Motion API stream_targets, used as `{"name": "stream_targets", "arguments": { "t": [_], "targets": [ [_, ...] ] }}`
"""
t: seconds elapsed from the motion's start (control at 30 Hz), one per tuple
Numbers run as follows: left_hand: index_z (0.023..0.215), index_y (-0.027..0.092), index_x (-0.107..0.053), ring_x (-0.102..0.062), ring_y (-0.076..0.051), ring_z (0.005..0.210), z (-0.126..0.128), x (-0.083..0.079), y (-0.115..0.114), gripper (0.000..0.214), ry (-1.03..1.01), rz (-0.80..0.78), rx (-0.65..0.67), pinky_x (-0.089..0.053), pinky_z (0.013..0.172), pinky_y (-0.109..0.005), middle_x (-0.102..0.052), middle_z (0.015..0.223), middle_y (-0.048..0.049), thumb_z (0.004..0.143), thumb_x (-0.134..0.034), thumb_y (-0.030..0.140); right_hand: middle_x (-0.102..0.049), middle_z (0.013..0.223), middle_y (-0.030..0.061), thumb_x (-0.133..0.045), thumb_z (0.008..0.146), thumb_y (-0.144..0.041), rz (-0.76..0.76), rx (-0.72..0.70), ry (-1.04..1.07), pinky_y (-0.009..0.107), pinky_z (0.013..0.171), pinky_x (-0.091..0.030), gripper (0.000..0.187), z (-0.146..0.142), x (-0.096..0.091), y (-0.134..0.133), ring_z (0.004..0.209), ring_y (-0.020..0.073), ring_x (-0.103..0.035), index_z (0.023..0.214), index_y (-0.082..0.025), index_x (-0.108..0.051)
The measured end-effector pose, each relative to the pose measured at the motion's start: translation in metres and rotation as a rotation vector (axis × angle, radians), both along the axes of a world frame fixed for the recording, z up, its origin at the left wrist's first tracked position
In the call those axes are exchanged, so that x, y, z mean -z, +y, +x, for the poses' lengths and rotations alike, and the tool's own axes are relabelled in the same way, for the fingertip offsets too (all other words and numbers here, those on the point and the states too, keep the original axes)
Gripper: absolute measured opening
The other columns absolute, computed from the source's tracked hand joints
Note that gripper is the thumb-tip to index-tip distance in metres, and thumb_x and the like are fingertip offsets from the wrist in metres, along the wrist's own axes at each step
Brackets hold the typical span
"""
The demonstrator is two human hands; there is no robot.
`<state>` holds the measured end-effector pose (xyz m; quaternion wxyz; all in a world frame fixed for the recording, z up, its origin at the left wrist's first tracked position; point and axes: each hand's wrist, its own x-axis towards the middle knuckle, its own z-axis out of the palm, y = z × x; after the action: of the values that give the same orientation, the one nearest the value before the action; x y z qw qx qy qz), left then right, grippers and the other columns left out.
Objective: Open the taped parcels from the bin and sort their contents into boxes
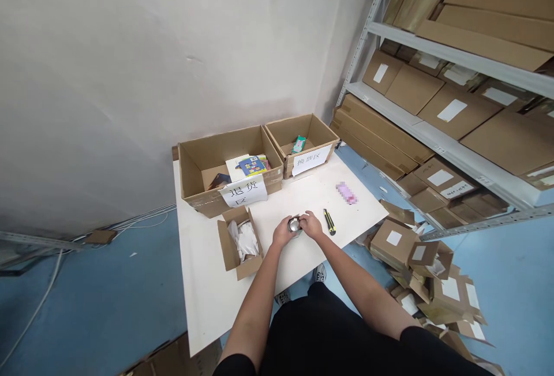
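Over the front part of the white table (197,307), a small round silvery object (294,225) sits between my hands; its exact kind cannot be made out. My left hand (283,232) curls round its left side. On its right side are the closed fingers of my right hand (310,225). A black and yellow utility knife (329,222) lies just right of that hand. To the left stands an open small carton (229,246) with crumpled white packing (244,240) inside.
Two larger labelled cardboard boxes (203,194) (331,139) stand along the table's back, holding booklets (252,165) and a green packet (298,144). A blurred pink item (346,193) lies at right. Opened cartons (396,240) pile up on the floor beside shelving (433,128).
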<state>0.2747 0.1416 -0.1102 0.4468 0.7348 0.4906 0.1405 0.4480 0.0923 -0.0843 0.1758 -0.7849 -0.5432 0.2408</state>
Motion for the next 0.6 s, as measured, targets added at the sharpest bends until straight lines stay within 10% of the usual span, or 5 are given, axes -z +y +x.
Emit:
{"name": "stream_targets", "arguments": {
  "t": [0.2,0.4,0.6],
  "targets": [
    [0.150,0.022,-0.054,-0.058,-0.031,0.139,0.003,-0.006,-0.002,0.086,0.008,-0.008,-0.010,-0.047,0.116,-0.042,-0.059,0.155,-0.0113,0.070,-0.085,0.015,-0.042,0.164,0.0136,-0.090,0.066,-0.038,-0.204,-0.065,-0.147,0.052,0.104,-0.048,0.035,-0.023,-0.010,0.024,0.150,0.0437,-0.036,0.096,-0.023,-0.079],
    [0.147,0.023,-0.058,-0.060,-0.029,0.137,0.002,-0.007,-0.004,0.085,0.012,-0.001,-0.030,-0.047,0.113,-0.039,-0.064,0.150,-0.0099,0.068,-0.088,0.017,-0.040,0.163,0.0206,-0.085,0.061,-0.033,-0.170,-0.132,-0.151,0.047,0.104,-0.048,0.045,-0.031,-0.032,0.027,0.152,0.0439,-0.033,0.102,-0.017,-0.075],
    [0.142,0.023,-0.062,-0.065,-0.032,0.128,0.004,-0.006,-0.007,0.081,0.022,0.008,-0.072,-0.050,0.105,-0.041,-0.071,0.139,-0.0108,0.066,-0.091,0.021,-0.073,0.098,0.0052,-0.078,0.065,-0.038,0.028,-0.074,0.054,0.030,0.071,-0.047,0.042,-0.001,-0.114,0.032,0.089,0.0244,-0.067,0.100,-0.022,-0.062]
  ]
}}
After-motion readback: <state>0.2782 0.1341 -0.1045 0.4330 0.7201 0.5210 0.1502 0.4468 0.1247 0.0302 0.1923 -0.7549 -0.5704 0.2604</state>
